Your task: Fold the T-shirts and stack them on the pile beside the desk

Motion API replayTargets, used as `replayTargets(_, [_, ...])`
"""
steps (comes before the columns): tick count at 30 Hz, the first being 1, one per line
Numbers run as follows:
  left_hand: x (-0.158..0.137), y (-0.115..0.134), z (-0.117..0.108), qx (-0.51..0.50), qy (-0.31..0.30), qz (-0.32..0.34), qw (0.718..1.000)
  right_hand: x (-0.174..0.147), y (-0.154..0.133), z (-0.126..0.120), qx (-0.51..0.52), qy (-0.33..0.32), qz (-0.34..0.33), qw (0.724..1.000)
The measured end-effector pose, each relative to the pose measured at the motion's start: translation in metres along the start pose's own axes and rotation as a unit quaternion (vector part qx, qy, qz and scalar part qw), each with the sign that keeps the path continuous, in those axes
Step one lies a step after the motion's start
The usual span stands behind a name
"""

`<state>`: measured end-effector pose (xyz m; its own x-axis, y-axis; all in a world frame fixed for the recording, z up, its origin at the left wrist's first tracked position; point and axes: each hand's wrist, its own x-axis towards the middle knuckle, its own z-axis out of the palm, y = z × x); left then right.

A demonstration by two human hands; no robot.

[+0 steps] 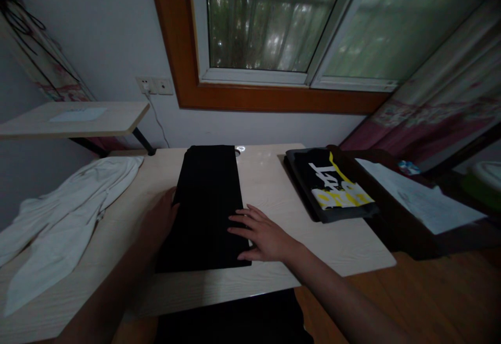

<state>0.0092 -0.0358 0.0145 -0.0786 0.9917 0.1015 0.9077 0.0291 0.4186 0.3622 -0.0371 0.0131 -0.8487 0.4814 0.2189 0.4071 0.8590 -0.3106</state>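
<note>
A black garment, folded into a long rectangle, lies flat on the pale wooden table. Along its right edge rests my right hand, fingers spread with the tips on the cloth. My left hand is at the left edge, dim and a little blurred; its fingertips touch the fabric, and most of its fingers are hidden in shadow. To the right sits a stack of folded dark clothes, the top one printed in white and yellow.
A crumpled white garment covers the table's left side. Behind it stands a raised shelf with a paper on it. A cable hangs from a wall socket. Beyond the table's right end are a dark surface and a white sheet.
</note>
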Motion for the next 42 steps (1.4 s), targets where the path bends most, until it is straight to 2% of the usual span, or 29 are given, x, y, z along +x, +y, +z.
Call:
replayTargets(6, [-0.009,0.005,0.000,0.170,-0.031,-0.009,0.985,0.000,-0.001,-0.001,0.003,-0.001,-0.003,1.000])
replayTargets(9, [-0.010,0.006,-0.003,0.222,-0.026,0.009,0.975,0.001,-0.001,-0.003,0.005,0.005,-0.005,1.000])
replayTargets(14, [-0.011,0.008,-0.006,0.226,0.044,0.106,0.967,0.000,-0.002,-0.004,0.016,0.020,-0.009,1.000])
replayTargets(19, [-0.007,0.000,0.009,0.189,0.060,0.228,0.953,0.005,0.002,-0.004,0.009,0.066,0.021,0.998])
replayTargets(21, [-0.006,-0.004,0.014,0.186,0.066,0.248,0.948,0.010,0.008,-0.002,-0.009,0.095,0.047,0.994])
replayTargets(26, [-0.004,-0.007,0.009,0.195,0.071,0.234,0.950,0.024,0.021,0.000,-0.038,0.115,0.059,0.991])
replayTargets(32, [-0.002,-0.007,-0.008,0.202,0.061,0.220,0.952,0.028,0.020,-0.004,-0.037,0.108,0.049,0.992])
replayTargets(36, [-0.003,-0.005,-0.010,0.194,0.018,0.217,0.957,0.025,0.016,-0.002,-0.015,0.101,0.015,0.995])
replayTargets(39, [-0.002,-0.002,-0.009,0.166,-0.022,0.170,0.971,0.022,0.016,0.002,0.004,0.098,-0.020,0.995])
replayTargets(42, [0.005,-0.003,-0.009,0.141,-0.037,0.105,0.984,0.022,0.016,0.005,0.025,0.110,-0.024,0.993])
